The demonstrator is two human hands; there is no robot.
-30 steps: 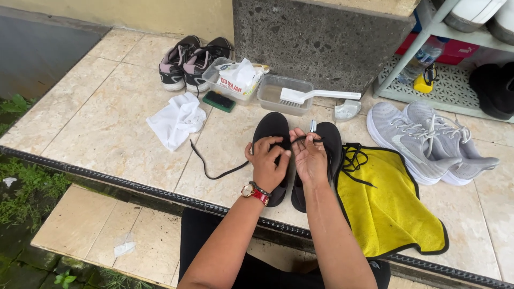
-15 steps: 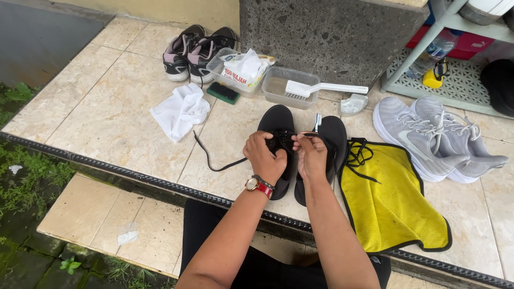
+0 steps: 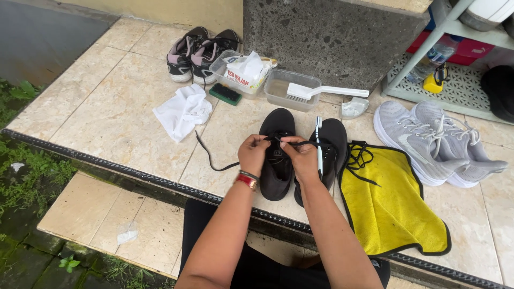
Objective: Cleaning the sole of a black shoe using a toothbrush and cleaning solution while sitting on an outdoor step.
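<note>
Our left hand [image 3: 254, 155] has drawn away from the right hand [image 3: 301, 157], so a stretch of black lace [image 3: 274, 138] now shows between them over the left black shoe [image 3: 277, 155]; a second ago they were nearly touching.

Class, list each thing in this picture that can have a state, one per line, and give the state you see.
Left black shoe: on the tiles, lace being handled over it.
Black lace: pinched by both hands, loose end trailing on the tiles.
Left hand: pinching the lace.
Right hand: pinching the lace.
Right black shoe: on the tiles, toothbrush lying across it.
Yellow cloth: spread flat.
White cloth: crumpled.
Grey sneakers: laced, side by side.
</note>
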